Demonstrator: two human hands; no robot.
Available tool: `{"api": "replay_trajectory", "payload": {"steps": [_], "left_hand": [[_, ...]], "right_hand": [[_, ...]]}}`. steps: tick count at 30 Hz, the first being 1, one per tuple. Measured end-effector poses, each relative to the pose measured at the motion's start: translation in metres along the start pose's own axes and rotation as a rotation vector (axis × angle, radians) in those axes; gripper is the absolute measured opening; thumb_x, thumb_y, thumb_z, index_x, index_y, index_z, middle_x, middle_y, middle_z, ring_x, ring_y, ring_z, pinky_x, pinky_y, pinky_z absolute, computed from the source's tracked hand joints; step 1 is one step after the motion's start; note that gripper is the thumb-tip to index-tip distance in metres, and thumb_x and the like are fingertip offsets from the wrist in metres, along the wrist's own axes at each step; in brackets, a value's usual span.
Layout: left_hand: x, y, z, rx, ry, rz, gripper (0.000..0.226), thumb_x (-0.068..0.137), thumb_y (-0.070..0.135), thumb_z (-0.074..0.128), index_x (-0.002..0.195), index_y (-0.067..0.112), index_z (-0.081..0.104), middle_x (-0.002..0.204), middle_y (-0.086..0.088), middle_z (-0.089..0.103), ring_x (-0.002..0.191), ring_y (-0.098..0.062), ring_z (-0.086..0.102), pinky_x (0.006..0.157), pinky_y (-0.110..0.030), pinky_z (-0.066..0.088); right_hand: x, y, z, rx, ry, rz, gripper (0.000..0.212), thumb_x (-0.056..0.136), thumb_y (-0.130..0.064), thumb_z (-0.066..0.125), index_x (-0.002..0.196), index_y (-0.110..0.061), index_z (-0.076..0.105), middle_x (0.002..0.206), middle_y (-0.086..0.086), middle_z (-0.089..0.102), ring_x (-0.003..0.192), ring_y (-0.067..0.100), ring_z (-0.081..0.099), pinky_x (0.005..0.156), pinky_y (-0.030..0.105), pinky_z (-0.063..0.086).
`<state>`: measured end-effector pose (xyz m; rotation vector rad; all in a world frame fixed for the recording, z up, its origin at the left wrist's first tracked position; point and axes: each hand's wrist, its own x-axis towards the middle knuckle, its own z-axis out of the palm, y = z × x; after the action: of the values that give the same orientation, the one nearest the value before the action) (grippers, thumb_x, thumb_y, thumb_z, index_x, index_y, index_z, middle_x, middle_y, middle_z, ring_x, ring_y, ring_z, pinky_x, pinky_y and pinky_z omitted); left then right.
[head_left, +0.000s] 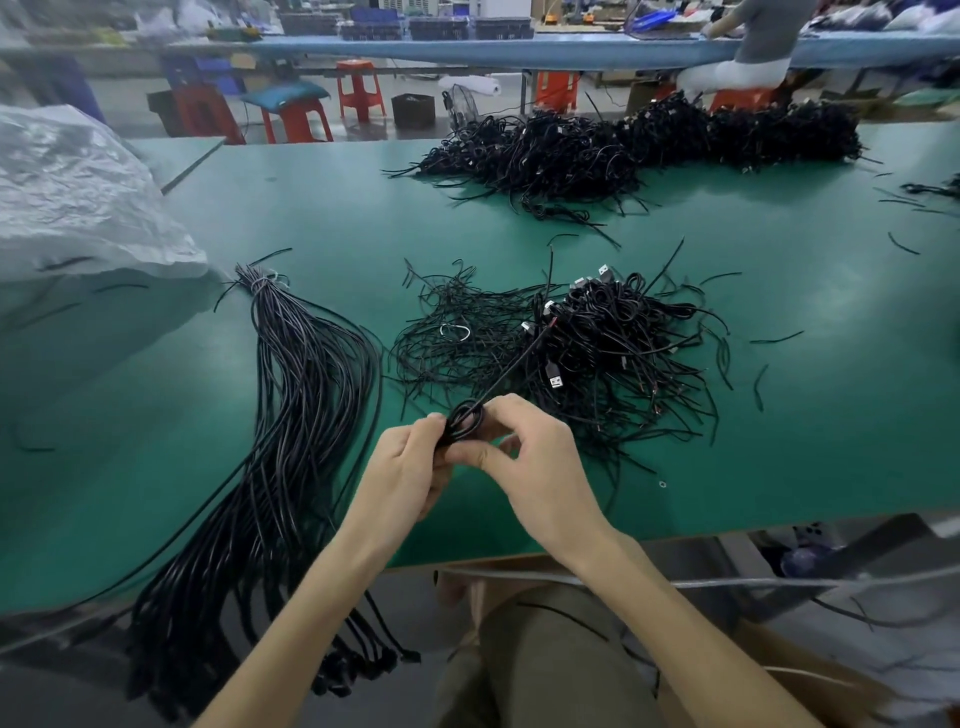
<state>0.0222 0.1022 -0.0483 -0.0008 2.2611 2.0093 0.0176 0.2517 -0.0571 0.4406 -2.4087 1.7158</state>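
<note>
Now we have a thin black cable wound into a small coil (464, 422), held just above the near middle of the green-topped workbench (779, 441). To its left lies the tied bundle of long black cables (291, 415), draped over the near edge.

Our left hand (400, 467) clamps the loops from the left, thumb and curled fingers pinched tight on them. Our right hand (535, 457) grips the coil's right side between thumb and forefinger, the other fingers curled behind. The free tail runs far and right, over the loose scatter of thin black twist ties (457, 332), toward the heap of coiled black USB cables (623, 338).

To do this well, we should keep the left pinch firm so no loop springs open, feed the tail in even turns of one size, and lift it clear of the ties — a snag there would drag the heap.

As for containers, the crumpled translucent plastic bag (78, 197) bulges at the far left; we cannot tell what fills it. The brown cardboard box (810, 670) under the near right edge hides its contents too.
</note>
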Motion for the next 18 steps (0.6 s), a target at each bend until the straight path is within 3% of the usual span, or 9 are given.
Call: {"api": "replay_trajectory", "payload": {"steps": [5,9,12,15,18], "left_hand": [[-0.001,-0.002,0.003,0.044,0.041,0.098,0.066,0.109,0.019,0.034,0.046,0.027,0.050,0.046,0.010,0.031,0.041,-0.007,0.022,0.040,-0.020,0.020],[-0.003,0.002,0.002,0.022,0.050,0.117,0.066,0.107,0.015,0.033,0.045,0.024,0.054,0.040,0.008,0.041,0.038,-0.005,0.025,0.038,-0.018,0.021],[-0.002,0.002,0.003,-0.012,0.060,0.080,0.065,0.106,0.016,0.034,0.043,0.022,0.051,0.041,0.007,0.041,0.037,-0.008,0.023,0.037,-0.017,0.019],[-0.001,-0.003,0.005,-0.050,0.132,0.060,0.059,0.106,0.022,0.037,0.047,0.021,0.040,0.050,-0.007,0.035,0.042,-0.012,0.021,0.039,-0.019,0.018],[-0.003,-0.005,0.005,0.093,0.124,0.224,0.058,0.111,0.027,0.038,0.056,0.011,0.048,0.052,-0.003,0.045,0.045,-0.011,0.034,0.046,-0.024,0.029]], "right_hand": [[0.003,-0.004,-0.007,0.090,-0.095,0.123,0.017,0.086,-0.024,0.080,0.089,-0.012,0.069,0.083,0.001,0.074,0.077,0.017,0.068,0.076,0.035,0.055],[0.004,-0.009,-0.013,0.060,-0.263,0.093,0.013,0.098,-0.019,0.066,0.091,-0.009,0.069,0.073,0.005,0.070,0.064,0.018,0.064,0.065,0.032,0.053],[0.002,-0.011,-0.012,0.086,-0.271,0.081,0.017,0.103,-0.018,0.060,0.094,-0.009,0.071,0.075,0.006,0.069,0.067,0.028,0.063,0.065,0.038,0.053],[-0.004,-0.012,-0.008,0.170,-0.246,0.080,0.022,0.105,-0.019,0.056,0.084,-0.016,0.065,0.069,-0.003,0.064,0.060,0.015,0.057,0.058,0.028,0.047],[-0.010,-0.011,-0.008,0.321,-0.230,0.146,0.024,0.105,-0.019,0.055,0.085,-0.011,0.064,0.070,-0.005,0.060,0.062,0.008,0.056,0.053,0.019,0.043]]}}
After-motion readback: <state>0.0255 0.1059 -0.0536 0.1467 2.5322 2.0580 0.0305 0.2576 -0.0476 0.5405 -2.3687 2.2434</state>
